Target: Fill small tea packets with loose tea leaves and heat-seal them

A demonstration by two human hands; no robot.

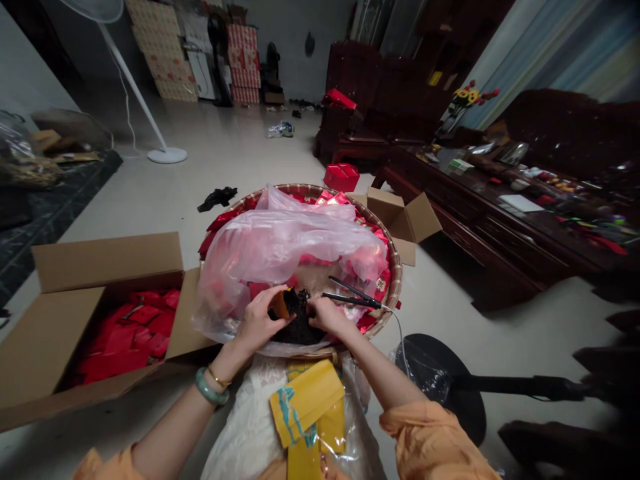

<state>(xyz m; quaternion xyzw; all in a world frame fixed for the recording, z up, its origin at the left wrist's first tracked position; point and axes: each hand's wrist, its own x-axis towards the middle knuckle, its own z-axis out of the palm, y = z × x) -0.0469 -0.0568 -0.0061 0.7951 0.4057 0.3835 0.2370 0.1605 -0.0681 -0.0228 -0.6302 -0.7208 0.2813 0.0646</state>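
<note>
My left hand point(263, 317) is closed around a small yellow-orange packet point(283, 304), its open mouth tilted toward the right. Dark loose tea leaves point(300, 328) lie heaped in a pinkish clear plastic bag point(245, 247) on a round woven basket point(397, 273). At the heap, my right hand point(324, 315) has its fingers curled together among the leaves, close to the packet's mouth; the fingertips are partly hidden. A black hair-straightener-like tong point(355, 297) with a white cord rests just beyond my right hand, its jaws apart. Yellow flat packets point(310, 403) lie on my lap.
An open cardboard box point(65, 320) of red packets point(133, 333) stands left. Behind the basket's right side sits another open box point(405, 220). A black round stand base point(445, 387) is at right, near a dark wooden table point(465, 207). A white fan point(167, 155) stands farther back.
</note>
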